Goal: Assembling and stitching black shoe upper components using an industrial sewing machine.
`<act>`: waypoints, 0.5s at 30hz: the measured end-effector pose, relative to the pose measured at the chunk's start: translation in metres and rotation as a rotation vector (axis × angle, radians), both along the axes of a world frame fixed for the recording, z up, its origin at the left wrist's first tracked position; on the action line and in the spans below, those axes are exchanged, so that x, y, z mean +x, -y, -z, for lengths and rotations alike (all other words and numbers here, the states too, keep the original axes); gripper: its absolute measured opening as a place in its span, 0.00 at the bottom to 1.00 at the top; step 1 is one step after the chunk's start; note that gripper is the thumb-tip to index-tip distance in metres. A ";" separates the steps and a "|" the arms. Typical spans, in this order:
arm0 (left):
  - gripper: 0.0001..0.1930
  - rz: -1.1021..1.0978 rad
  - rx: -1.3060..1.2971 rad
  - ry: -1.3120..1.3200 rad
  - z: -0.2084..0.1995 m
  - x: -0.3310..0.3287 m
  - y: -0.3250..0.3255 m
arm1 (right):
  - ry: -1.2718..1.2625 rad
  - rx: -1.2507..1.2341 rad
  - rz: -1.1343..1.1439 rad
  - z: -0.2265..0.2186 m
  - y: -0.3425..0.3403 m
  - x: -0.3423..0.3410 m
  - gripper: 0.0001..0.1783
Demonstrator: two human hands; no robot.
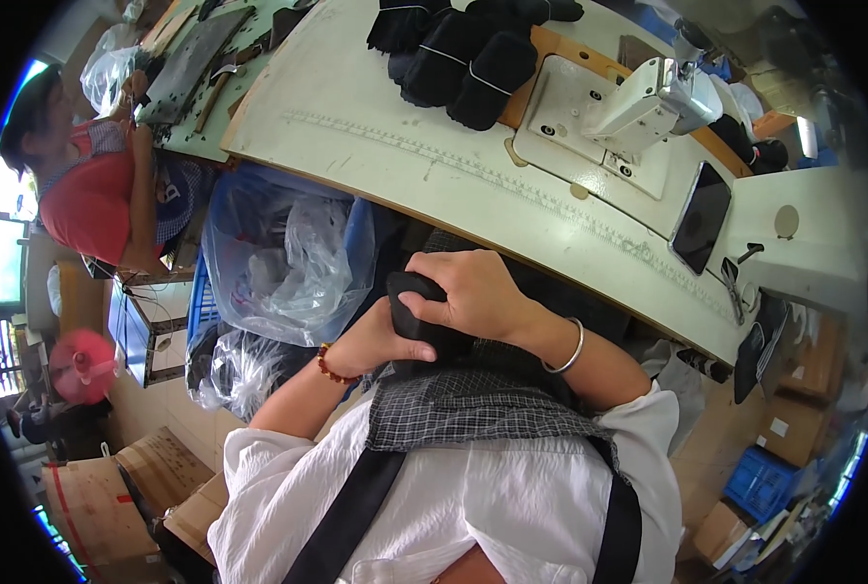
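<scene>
A black bundle [415,283] is held between both hands, just above the lap and short of the table [332,88]. By the left hand [378,338] the bundle is gripped from the left and below, with the thumb laid across its near face; whether the other fingers are pressed together or spread cannot be told, as they are hidden. By the right hand [475,294] the bundle is clasped from above and the right, the thumb bent against it and the fingers curled over the far end. Beads [336,367] are worn just behind the left hand, and a bangle [572,347] behind the right. Below both hands, a checked apron [483,414] is worn over a white shirt [541,487]. To the left of the left hand, a blue bag [222,229] is seen, with clear plastic stuffed inside. Well beyond the right hand, black rolls [493,88] are laid on the table, some bound with white bands. Farther right of that hand, a sewing machine [638,112] is mounted, and nearer, a phone [701,219] is set down. Far left of the left hand, a co-worker [89,200] in red is seated
</scene>
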State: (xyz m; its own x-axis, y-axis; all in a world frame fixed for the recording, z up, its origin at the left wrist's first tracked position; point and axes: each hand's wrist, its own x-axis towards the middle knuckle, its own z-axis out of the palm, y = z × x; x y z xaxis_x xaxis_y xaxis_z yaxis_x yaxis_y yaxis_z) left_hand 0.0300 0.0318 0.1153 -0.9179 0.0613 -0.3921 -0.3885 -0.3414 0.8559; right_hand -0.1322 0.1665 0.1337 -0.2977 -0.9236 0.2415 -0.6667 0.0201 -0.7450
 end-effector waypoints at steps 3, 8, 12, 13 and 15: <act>0.33 -0.033 -0.080 -0.009 0.001 -0.004 -0.003 | -0.024 0.079 -0.004 -0.001 0.005 0.001 0.19; 0.26 -0.117 -0.053 0.028 0.002 -0.008 -0.002 | -0.083 0.175 -0.039 -0.008 0.018 -0.005 0.25; 0.33 -0.259 0.202 -0.016 0.005 -0.005 -0.004 | 0.179 0.091 0.074 -0.024 0.014 -0.013 0.22; 0.35 -0.318 0.346 -0.052 0.004 -0.005 -0.004 | 0.175 0.092 0.071 -0.029 0.007 -0.012 0.22; 0.39 -0.341 0.380 -0.086 0.016 0.005 0.003 | 0.203 -0.287 0.296 -0.035 -0.006 -0.004 0.19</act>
State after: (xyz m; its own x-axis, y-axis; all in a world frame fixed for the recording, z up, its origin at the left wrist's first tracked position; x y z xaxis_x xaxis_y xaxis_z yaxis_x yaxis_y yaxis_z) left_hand 0.0351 0.0283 0.0995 -0.9384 -0.1235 -0.3226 -0.1346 -0.7292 0.6709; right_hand -0.1362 0.1728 0.1691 -0.6064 -0.6958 0.3848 -0.5030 -0.0391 -0.8634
